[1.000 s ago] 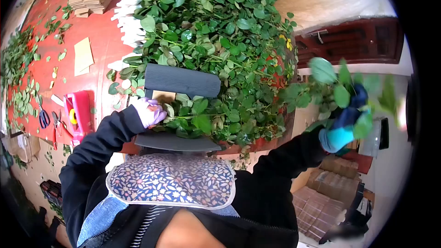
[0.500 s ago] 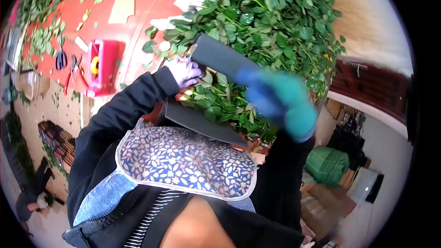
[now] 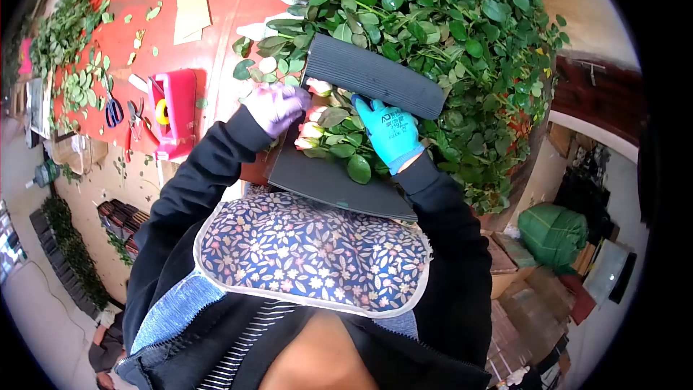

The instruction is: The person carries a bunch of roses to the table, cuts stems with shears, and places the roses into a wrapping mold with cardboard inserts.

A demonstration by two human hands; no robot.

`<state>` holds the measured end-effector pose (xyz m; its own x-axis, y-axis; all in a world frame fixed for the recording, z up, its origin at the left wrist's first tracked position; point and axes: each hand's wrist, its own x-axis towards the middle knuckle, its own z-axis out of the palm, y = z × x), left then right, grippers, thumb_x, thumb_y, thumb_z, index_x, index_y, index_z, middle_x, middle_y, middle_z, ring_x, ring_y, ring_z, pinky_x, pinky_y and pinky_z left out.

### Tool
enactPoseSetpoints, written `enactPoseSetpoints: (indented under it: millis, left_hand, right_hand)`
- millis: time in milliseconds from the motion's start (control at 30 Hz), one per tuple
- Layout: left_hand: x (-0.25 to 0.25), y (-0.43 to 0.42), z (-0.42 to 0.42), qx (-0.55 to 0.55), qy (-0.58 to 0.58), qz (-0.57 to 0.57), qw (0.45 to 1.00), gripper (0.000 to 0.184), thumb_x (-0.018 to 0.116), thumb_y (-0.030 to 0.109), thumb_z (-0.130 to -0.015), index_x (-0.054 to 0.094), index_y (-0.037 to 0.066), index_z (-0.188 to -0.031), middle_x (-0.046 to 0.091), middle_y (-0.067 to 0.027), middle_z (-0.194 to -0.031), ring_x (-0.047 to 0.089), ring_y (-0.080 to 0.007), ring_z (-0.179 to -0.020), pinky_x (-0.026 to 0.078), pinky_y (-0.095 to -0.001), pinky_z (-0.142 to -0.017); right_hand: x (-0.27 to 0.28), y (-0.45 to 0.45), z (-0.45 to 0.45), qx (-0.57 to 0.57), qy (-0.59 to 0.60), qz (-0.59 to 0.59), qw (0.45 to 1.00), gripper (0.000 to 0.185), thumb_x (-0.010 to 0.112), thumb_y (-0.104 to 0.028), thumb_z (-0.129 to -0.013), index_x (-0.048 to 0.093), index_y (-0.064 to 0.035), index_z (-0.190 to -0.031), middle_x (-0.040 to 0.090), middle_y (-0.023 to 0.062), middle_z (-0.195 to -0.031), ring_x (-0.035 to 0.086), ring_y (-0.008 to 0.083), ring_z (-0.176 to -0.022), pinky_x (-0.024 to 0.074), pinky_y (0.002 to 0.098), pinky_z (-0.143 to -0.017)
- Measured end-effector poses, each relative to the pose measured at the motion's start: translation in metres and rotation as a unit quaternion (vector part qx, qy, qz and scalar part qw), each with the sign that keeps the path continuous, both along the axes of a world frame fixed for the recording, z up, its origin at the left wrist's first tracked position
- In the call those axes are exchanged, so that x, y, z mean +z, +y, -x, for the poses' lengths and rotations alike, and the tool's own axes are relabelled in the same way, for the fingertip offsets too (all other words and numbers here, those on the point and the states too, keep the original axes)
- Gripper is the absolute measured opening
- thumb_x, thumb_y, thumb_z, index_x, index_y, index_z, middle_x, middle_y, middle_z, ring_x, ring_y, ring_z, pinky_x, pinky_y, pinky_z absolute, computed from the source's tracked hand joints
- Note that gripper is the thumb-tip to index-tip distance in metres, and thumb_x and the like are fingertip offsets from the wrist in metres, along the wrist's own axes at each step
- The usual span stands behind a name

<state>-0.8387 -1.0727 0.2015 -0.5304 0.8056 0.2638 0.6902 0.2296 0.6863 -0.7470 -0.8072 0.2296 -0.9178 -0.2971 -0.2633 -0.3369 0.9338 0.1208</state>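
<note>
Pale pink roses (image 3: 310, 132) with leafy stems lie on a black corrugated sheet (image 3: 339, 186). Its far flap (image 3: 375, 76) is raised behind them. My left hand (image 3: 276, 107), in a light purple glove, is beside the rose heads at the sheet's left edge. Its fingers are bent together, and whatever they pinch is hidden. My right hand (image 3: 392, 132), in a teal and blue glove, lies over the stems and leaves with its fingers stretched towards the flap. Part of its fingertips is hidden among the leaves.
A large heap of leafy rose stems (image 3: 462, 43) fills the table beyond the sheet. To the left are a pink tape dispenser (image 3: 177, 112), red-handled pliers (image 3: 137, 126), scissors (image 3: 112, 108) and cardboard pieces (image 3: 191, 14). Another person (image 3: 108, 347) is at lower left.
My right hand has come off the flap's right end and moved down and left onto the stems. The flap now stands by itself. My left hand has shifted slightly left, uncovering rose heads.
</note>
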Motion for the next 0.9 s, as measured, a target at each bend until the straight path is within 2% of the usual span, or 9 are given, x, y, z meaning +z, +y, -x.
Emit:
enactPoseSetpoints:
  millis: [233, 300, 433, 500, 567, 600, 767, 833, 900]
  left_hand:
    - [-0.013, 0.023, -0.024, -0.023, 0.039, 0.057, 0.997, 0.029, 0.068, 0.009, -0.077, 0.067, 0.010, -0.106, 0.067, -0.0069, -0.105, 0.066, -0.0276, -0.088, 0.054, -0.0382, -0.075]
    - [-0.017, 0.023, -0.025, -0.030, 0.042, 0.060, 0.997, 0.029, 0.069, 0.010, -0.077, 0.068, 0.011, -0.106, 0.066, -0.0059, -0.102, 0.065, -0.0272, -0.086, 0.054, -0.0383, -0.074]
    - [-0.011, 0.030, -0.016, -0.036, -0.018, 0.016, 0.999, 0.026, 0.069, 0.011, -0.078, 0.068, 0.014, -0.104, 0.064, -0.0064, -0.092, 0.064, -0.0264, -0.079, 0.051, -0.0382, -0.068]
    - [-0.001, 0.035, -0.016, -0.009, -0.020, 0.092, 0.995, 0.023, 0.070, 0.014, -0.078, 0.067, 0.013, -0.101, 0.064, -0.0050, -0.087, 0.064, -0.0254, -0.076, 0.050, -0.0383, -0.065]
    - [-0.004, 0.039, -0.019, 0.016, 0.002, 0.069, 0.997, 0.022, 0.070, 0.015, -0.078, 0.068, 0.013, -0.099, 0.064, -0.0048, -0.085, 0.063, -0.0247, -0.074, 0.050, -0.0383, -0.063]
    - [-0.008, 0.040, -0.020, 0.015, -0.003, 0.048, 0.999, 0.022, 0.071, 0.013, -0.077, 0.068, 0.013, -0.099, 0.064, -0.0057, -0.085, 0.063, -0.0249, -0.074, 0.050, -0.0381, -0.063]
    - [-0.004, 0.038, -0.027, 0.040, 0.001, 0.059, 0.997, 0.024, 0.074, 0.009, -0.075, 0.068, 0.012, -0.098, 0.060, -0.0080, -0.082, 0.062, -0.0259, -0.071, 0.049, -0.0365, -0.061]
    - [-0.013, 0.034, -0.031, 0.017, 0.025, 0.069, 0.997, 0.022, 0.076, 0.011, -0.076, 0.067, 0.012, -0.095, 0.059, -0.0069, -0.081, 0.061, -0.0266, -0.069, 0.048, -0.0370, -0.060]
    - [-0.012, 0.031, -0.034, 0.078, -0.007, 0.063, 0.995, 0.021, 0.078, 0.014, -0.074, 0.064, 0.012, -0.090, 0.058, -0.0064, -0.080, 0.060, -0.0271, -0.068, 0.048, -0.0374, -0.059]
  right_hand:
    - [0.005, 0.006, -0.001, 0.011, -0.015, -0.026, 0.999, 0.056, 0.056, -0.007, -0.080, 0.054, -0.0207, -0.135, 0.060, 0.0087, -0.093, 0.065, 0.0237, -0.064, 0.0534, 0.0397, -0.054]
    - [0.003, 0.016, -0.003, 0.049, -0.009, -0.004, 0.999, 0.051, 0.053, -0.008, -0.083, 0.056, -0.0189, -0.133, 0.061, 0.0103, -0.091, 0.065, 0.0239, -0.060, 0.0506, 0.0431, -0.047]
    - [-0.004, 0.020, -0.006, 0.055, -0.026, -0.004, 0.998, 0.050, 0.053, -0.008, -0.083, 0.056, -0.0198, -0.132, 0.061, 0.0110, -0.101, 0.066, 0.0243, -0.067, 0.0514, 0.0428, -0.049]
    - [0.009, 0.012, -0.005, 0.022, -0.049, -0.007, 0.999, 0.050, 0.053, -0.010, -0.084, 0.056, -0.0181, -0.133, 0.062, 0.0112, -0.109, 0.067, 0.0248, -0.071, 0.0522, 0.0429, -0.051]
    - [0.025, 0.006, -0.007, -0.003, -0.045, -0.030, 0.999, 0.047, 0.057, -0.015, -0.083, 0.057, -0.0149, -0.130, 0.063, 0.0092, -0.114, 0.067, 0.0231, -0.070, 0.0532, 0.0390, -0.060]
    - [0.032, 0.005, -0.008, -0.007, -0.070, -0.011, 0.997, 0.050, 0.051, -0.014, -0.086, 0.051, -0.0080, -0.135, 0.062, 0.0127, -0.117, 0.069, 0.0254, -0.074, 0.0526, 0.0432, -0.053]
    - [0.072, -0.021, -0.007, 0.048, 0.043, 0.063, 0.996, 0.043, 0.052, -0.017, -0.085, 0.054, -0.0013, -0.126, 0.066, 0.0105, -0.104, 0.067, 0.0225, -0.066, 0.0492, 0.0405, -0.048]
    - [0.042, -0.026, 0.005, 0.036, 0.014, 0.105, 0.994, 0.038, 0.053, -0.018, -0.085, 0.056, -0.0010, -0.120, 0.065, 0.0079, -0.096, 0.066, 0.0205, -0.065, 0.0484, 0.0391, -0.046]
    - [0.008, -0.023, 0.006, 0.084, 0.059, 0.003, 0.995, 0.040, 0.052, -0.017, -0.086, 0.055, 0.0024, -0.121, 0.064, 0.0084, -0.091, 0.066, 0.0209, -0.067, 0.0506, 0.0406, -0.048]
